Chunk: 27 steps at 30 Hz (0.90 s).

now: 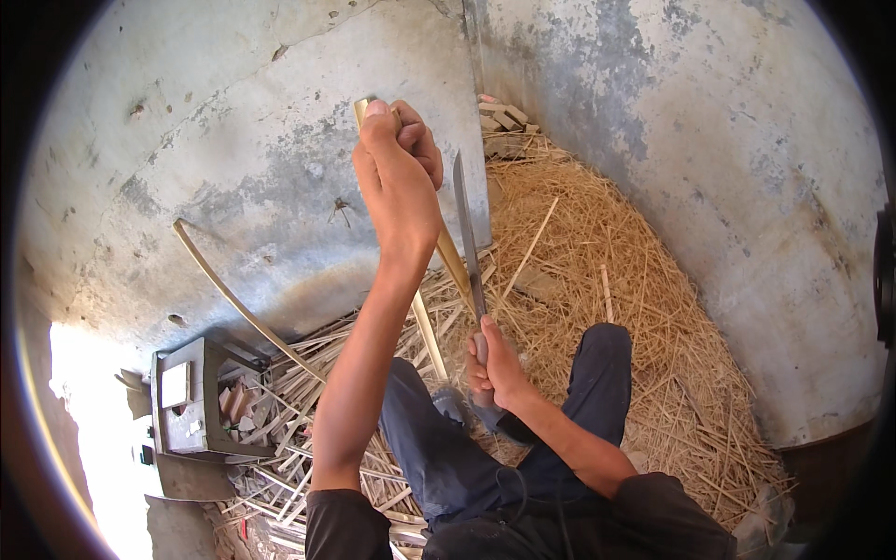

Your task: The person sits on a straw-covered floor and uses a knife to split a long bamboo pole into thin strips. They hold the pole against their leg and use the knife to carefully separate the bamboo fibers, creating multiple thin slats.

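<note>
My left hand [399, 173] is raised high, its fingers closed around the upper end of a pale bamboo strip [453, 266]. The strip slants down behind my wrist toward the right hand. In my right hand [497, 364], low between my knees, is the handle of a long knife [469, 233]. Its narrow, dark blade points up, and its tip curves slightly. The lower part of the strip runs close beside the blade near the handle; I cannot tell whether they touch. Below my left forearm, another pale strip [427, 331] slants down toward my shoe.
Bamboo shavings [653, 327] heap up to the right, and cut strips [289, 467] litter the floor at left. One long curved strip [233, 297] leans on the wall [233, 112]. A grey box-like frame [191, 401] lies at left. Bricks [504, 121] sit in the far corner.
</note>
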Available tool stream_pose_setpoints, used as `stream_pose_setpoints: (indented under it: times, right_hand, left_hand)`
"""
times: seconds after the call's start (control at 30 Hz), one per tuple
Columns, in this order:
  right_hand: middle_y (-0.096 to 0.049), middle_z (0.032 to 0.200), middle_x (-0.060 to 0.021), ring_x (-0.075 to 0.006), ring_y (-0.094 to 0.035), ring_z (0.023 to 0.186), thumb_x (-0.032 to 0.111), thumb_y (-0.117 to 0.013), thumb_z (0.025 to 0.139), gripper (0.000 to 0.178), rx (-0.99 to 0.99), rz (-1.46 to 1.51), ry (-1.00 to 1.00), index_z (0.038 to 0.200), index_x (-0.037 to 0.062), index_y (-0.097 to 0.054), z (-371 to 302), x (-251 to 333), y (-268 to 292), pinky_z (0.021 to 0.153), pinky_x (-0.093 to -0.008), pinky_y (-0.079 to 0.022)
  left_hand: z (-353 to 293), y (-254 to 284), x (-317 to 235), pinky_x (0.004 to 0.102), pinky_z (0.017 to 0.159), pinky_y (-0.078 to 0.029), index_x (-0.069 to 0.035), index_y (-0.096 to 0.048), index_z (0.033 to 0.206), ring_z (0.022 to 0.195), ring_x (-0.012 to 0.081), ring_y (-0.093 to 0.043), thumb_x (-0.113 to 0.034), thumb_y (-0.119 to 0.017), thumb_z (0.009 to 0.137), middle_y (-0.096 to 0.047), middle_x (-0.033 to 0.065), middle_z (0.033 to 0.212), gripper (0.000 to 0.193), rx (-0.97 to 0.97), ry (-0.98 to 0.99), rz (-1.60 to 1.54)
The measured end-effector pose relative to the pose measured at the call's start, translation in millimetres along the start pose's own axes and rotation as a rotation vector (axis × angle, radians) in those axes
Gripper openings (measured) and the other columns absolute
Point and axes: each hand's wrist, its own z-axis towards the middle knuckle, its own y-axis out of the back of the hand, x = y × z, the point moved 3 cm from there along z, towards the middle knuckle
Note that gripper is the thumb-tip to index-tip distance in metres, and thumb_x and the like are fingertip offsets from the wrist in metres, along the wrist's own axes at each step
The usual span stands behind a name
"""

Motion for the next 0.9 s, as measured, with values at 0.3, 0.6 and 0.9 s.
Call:
stream_pose_setpoints:
  times: [0.3,0.6,0.9]
  right_hand:
    - [-0.032,0.051,0.0023,-0.0104,-0.028,0.036,0.07,-0.044,0.103,0.06,-0.054,-0.026,-0.095,0.084,0.0129,-0.045,3.0,-6.4,3.7,0.04,-0.0294,-0.03]
    - [-0.033,0.051,0.0021,-0.0106,-0.03,0.036,0.068,-0.046,0.103,0.059,-0.056,-0.102,0.001,0.083,0.0121,-0.046,12.0,-14.2,17.3,0.039,-0.0299,-0.031]
    - [-0.033,0.052,0.0021,-0.0109,-0.029,0.036,0.07,-0.047,0.102,0.061,-0.014,-0.133,0.013,0.084,0.0121,-0.046,11.4,13.8,0.2,0.039,-0.031,-0.032]
  left_hand:
    - [7.2,15.0,-1.9,0.0315,0.048,-0.014,-0.014,-0.03,0.073,0.049,0.009,-0.017,-0.04,-0.031,0.105,-0.022,-0.0028,0.057,0.041,-0.041,-0.018,0.002]
    - [1.2,6.3,-3.6,0.0311,0.048,-0.014,-0.014,-0.029,0.073,0.051,0.0089,-0.016,-0.04,-0.032,0.104,-0.022,-0.0032,0.057,0.041,-0.026,0.018,-0.016]
    - [5.6,13.3,0.1,0.0295,0.046,-0.016,-0.015,-0.028,0.071,0.049,0.0075,-0.02,-0.038,-0.029,0.107,-0.025,-0.0038,0.057,0.043,-0.02,0.01,-0.006]
